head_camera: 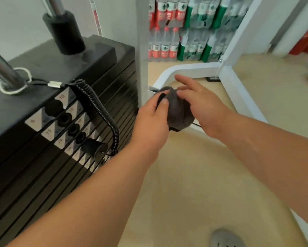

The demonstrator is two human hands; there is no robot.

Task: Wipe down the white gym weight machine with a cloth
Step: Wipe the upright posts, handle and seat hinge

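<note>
Fingers (164, 102) of the left hand (149, 125) and right hand (206, 107) clamp the grey cloth (178, 111) bunched between them

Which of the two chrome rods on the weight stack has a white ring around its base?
The left rod, nearest the camera: a white ring circles its foot. The other rod, farther back, enters a black sleeve instead.

Dark grey cloth (176, 111), bunched into a wad, just above the white machine (185, 70), over its curved base bar.
</note>
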